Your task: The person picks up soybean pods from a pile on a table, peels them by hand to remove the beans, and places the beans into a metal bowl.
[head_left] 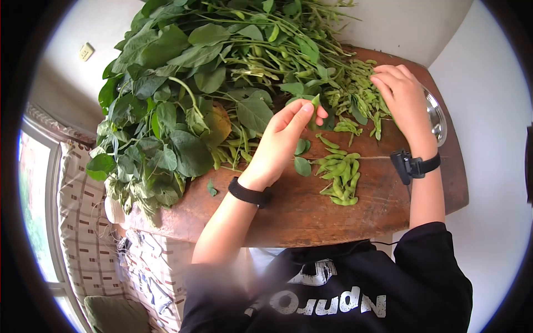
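My left hand [288,130] pinches a green soybean pod [315,102] between thumb and fingers, above the table near the leafy stalks. My right hand [406,102] is at the right, over the edge of a heap of pods [361,83]. Its fingers are loosely bent and apart, and I see nothing in them. A shiny metal bowl [437,119] is partly hidden behind this hand and wrist. Between the hands, closer to me, lies a small pile of plump pods [341,175].
A large bundle of leafy soybean plants [189,100] covers the left and back of the wooden table [266,222]. Loose leaves [302,166] lie beside the small pile. White walls stand behind and to the right. A patterned curtain [83,222] and a cushion [116,313] are at left.
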A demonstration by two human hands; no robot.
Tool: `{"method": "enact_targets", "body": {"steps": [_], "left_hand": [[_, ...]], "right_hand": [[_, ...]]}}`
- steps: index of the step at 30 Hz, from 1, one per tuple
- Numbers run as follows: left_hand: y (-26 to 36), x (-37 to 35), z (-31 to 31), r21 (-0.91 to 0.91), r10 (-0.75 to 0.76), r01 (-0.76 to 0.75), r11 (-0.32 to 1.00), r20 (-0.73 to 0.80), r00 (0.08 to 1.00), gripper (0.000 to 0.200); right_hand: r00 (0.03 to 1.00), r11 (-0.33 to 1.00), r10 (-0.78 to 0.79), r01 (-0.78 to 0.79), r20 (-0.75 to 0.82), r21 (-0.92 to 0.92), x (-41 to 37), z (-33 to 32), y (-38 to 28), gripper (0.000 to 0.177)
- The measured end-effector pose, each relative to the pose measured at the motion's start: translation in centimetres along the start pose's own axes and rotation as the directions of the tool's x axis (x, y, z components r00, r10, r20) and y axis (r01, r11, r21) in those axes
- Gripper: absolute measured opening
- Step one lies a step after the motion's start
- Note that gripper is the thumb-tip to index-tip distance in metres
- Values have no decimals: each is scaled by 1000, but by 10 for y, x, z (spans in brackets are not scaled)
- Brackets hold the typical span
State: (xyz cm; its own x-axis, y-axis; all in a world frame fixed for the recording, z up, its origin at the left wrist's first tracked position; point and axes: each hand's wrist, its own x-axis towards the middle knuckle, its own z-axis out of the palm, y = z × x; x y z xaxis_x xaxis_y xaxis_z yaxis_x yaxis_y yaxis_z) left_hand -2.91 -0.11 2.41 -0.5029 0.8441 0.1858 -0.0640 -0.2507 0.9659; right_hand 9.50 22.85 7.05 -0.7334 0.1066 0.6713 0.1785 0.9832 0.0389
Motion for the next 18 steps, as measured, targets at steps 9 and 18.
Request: {"method": "enact_targets", "body": {"steps": [9,18], "left_hand": [[-7,-2,3,38,-151,147,988,132,980,33],[-10,-5,21,656,178,-189,730,85,980,26]], "right_hand": [[920,140,103,-391,379,910,-40,21,-75,14],[862,-57,301,-412,409,909,-51,28,-78,7]]}}
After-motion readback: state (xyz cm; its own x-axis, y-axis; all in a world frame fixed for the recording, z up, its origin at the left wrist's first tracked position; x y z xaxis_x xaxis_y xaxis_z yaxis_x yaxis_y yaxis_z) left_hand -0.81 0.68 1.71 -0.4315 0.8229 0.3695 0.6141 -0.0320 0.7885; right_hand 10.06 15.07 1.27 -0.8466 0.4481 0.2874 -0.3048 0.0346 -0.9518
